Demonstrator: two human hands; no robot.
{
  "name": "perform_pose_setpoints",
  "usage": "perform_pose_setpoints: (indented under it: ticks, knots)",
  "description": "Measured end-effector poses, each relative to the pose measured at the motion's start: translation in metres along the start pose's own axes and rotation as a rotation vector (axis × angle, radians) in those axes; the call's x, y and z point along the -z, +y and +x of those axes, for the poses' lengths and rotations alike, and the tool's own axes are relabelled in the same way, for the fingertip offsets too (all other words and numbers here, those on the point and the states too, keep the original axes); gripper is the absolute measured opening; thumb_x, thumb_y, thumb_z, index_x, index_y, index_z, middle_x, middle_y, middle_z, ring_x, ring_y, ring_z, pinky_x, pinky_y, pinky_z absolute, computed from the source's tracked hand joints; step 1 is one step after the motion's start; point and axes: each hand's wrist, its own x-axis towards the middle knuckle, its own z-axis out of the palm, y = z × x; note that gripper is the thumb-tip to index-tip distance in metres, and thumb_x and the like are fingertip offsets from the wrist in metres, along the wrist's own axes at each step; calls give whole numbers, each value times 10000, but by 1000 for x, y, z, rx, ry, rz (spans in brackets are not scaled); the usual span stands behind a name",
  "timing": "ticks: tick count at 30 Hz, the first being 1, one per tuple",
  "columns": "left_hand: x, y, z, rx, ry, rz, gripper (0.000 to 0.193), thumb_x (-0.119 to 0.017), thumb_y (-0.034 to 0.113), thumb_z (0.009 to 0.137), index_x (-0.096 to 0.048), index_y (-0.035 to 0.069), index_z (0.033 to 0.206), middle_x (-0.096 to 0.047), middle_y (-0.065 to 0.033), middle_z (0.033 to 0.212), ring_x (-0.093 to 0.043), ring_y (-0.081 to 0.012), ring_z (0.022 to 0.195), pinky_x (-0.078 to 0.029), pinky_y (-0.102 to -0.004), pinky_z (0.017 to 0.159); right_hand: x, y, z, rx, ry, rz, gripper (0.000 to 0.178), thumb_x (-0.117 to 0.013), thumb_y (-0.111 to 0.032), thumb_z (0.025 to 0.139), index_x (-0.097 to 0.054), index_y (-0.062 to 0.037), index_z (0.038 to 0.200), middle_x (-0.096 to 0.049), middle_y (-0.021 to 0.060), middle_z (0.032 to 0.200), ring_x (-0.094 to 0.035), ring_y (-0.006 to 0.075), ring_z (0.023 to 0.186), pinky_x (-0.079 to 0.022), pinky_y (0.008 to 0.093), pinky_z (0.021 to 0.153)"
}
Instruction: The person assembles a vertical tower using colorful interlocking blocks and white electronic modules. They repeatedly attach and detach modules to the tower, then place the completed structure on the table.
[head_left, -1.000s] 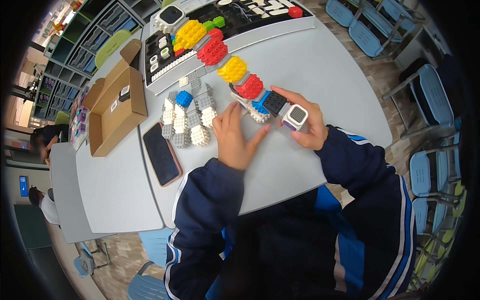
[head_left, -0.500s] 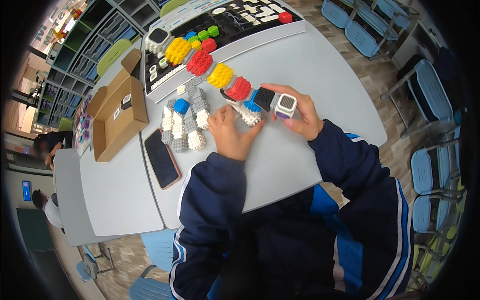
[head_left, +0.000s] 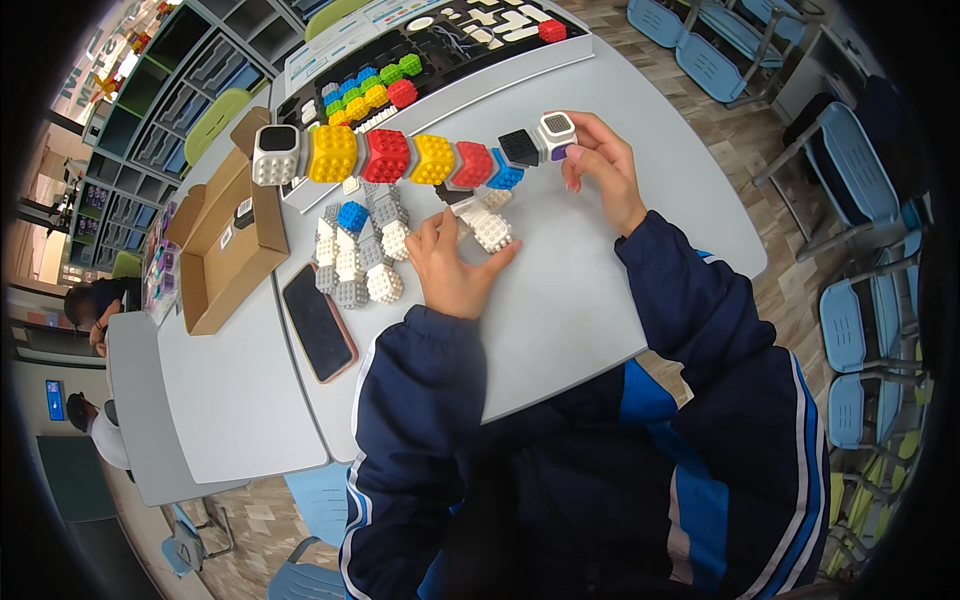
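A jointed arm of studded blocks, yellow [head_left: 433,160], red [head_left: 387,157] and blue [head_left: 507,170], spans the table above a white studded base [head_left: 490,230]. A white block with a dark square face [head_left: 276,155] forms its left end. Past a black block [head_left: 519,148], a white-and-purple block [head_left: 558,132] forms the right end. My right hand [head_left: 612,178] pinches that block between thumb and fingers. Around the near side of the base, my left hand [head_left: 455,268] has thumb and fingers against it. Part of the base is hidden by this hand and the arm.
Left of my left hand lie grey and white studded blocks [head_left: 347,258] and a phone [head_left: 318,322]. An opened cardboard box [head_left: 235,265] stands farther left. A large kit tray [head_left: 440,98] with coloured blocks fills the back. Blue chairs [head_left: 855,165] stand at the right; two people sit far left.
The block arm has swung about its base: its left end came nearer and leftward, its right end went farther away. My right hand moved away with it; my left hand stayed at the base.
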Motion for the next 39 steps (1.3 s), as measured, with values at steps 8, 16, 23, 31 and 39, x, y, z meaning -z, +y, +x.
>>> perform_pose_setpoints:
  ticks: [8, 16, 23, 31, 39]
  knots:
    - [0, -1, -1, -19, -6, -1, 656, -865, 334, 620, -610, -62, 1077, -533, -148, 1069, -429, -287, 1015, -377, -375, 905, 3, 8, 3, -35, 43, -27, 414, -540, -179, 907, -516, 3, 1278, -643, 68, 886, -523, 66, 596, -403, 207, 506]
    - [0, -1, -2, -56, -47, -51, 738, -875, 300, 597, -579, -90, 1148, -542, -167, 1092, -435, -300, 1026, -402, -377, 906, 2, 12, 3, -61, 56, -7, 446, -507, -220, 948, -472, -14, 1342, -654, 85, 889, -534, 65, 587, -417, 197, 500]
    - [3, 6, -4, -129, -123, -116, 677, -886, 280, 575, -605, -91, 1066, -542, -159, 1082, -446, -291, 1035, -417, -361, 898, 6, 13, 6, -93, 85, -13, 443, -457, -257, 957, -483, -10, 1323, -603, 48, 816, -551, 93, 585, -420, 225, 503]
    - [9, 10, -6, -196, -279, -230, 659, -892, 280, 564, -603, -76, 1037, -528, -154, 1086, -470, -297, 1034, -435, -353, 896, 8, 9, 8, -101, 62, -15, 444, -394, -287, 948, -514, -9, 1273, -586, 46, 778, -551, 111, 582, -412, 231, 505]
    - [13, 15, -6, -212, -322, -273, 631, -886, 299, 579, -614, -60, 1021, -639, -194, 973, -633, -313, 922, -488, -369, 831, 9, 8, 8, -123, 15, -54, 537, -347, -337, 934, -494, 3, 1322, -646, 67, 941, -521, 84, 601, -447, 217, 499]
